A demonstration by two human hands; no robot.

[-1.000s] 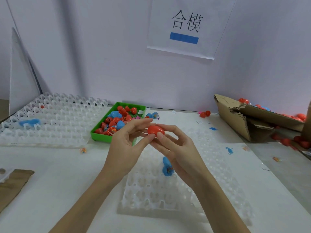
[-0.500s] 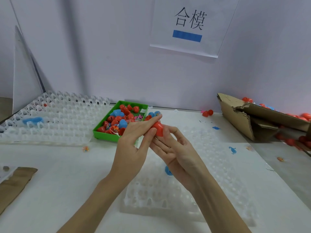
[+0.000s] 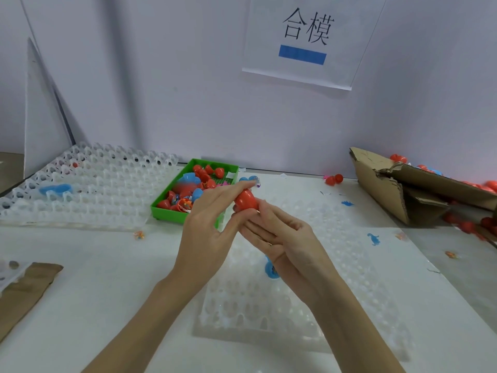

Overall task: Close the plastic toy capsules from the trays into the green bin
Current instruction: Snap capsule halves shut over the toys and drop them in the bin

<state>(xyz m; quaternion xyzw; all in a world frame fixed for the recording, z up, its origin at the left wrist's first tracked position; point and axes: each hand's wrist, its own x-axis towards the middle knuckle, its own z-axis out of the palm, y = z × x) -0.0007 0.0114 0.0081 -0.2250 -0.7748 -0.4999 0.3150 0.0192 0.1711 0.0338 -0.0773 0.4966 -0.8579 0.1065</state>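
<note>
Nearest the viewer, a clear tray (image 3: 282, 313) lay on the table (image 3: 94, 278), with one blue capsule (image 3: 269, 267) seated in it at 6 o'clock from the hands, partly hidden by the right wrist.

Above the tray's far end, both hands met on a red capsule (image 3: 246, 200). The left hand (image 3: 212, 232) had its fingers extended, index tip over the capsule's top and thumb against its lower side. The right hand (image 3: 279, 238) lay palm up, fingers loosely curled, thumb and fingertips touching the capsule's lower edge. Whether the halves were fully seated could not be told.

The capsule's long axis appeared tilted, top toward 11 o'clock. The green bin (image 3: 164, 211) lay at 10 o'clock from the capsule, near it, and already held many red and blue capsules. The left hand was the nearer to the bin; judged, the drop would go leftward and away.

Farther out: a second tray (image 3: 88, 195) at 9 o'clock, a torn carton (image 3: 390, 189) at 3 o'clock.
</note>
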